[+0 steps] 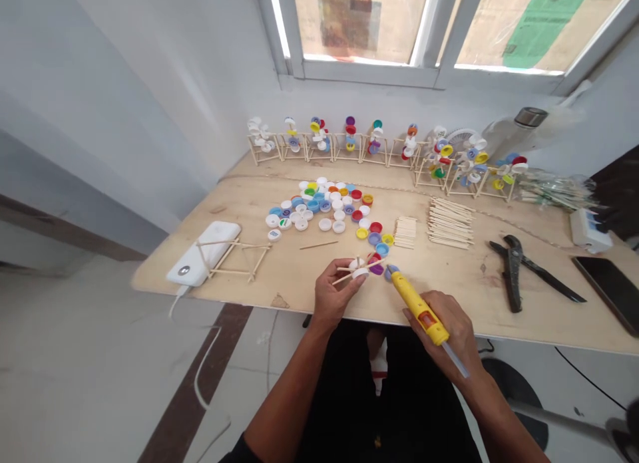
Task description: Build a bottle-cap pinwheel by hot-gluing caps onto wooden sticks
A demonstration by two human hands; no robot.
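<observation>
My left hand pinches a small wheel of wooden sticks with white bottle caps on it, held just above the table's front edge. In my right hand is a yellow hot glue gun, a clear glue stick poking out of its back end. The gun's nozzle points up and left, close to the stick wheel; whether it touches cannot be told. Beside the nozzle lie a purple cap and a blue-violet cap. A loose cluster of colored caps spreads behind my left hand.
Finished cap wheels on stick frames line the wall. Stick piles lie right of center, near black pliers-like cutters and a phone. At left, a bare stick frame leans by a white power bank with a cable.
</observation>
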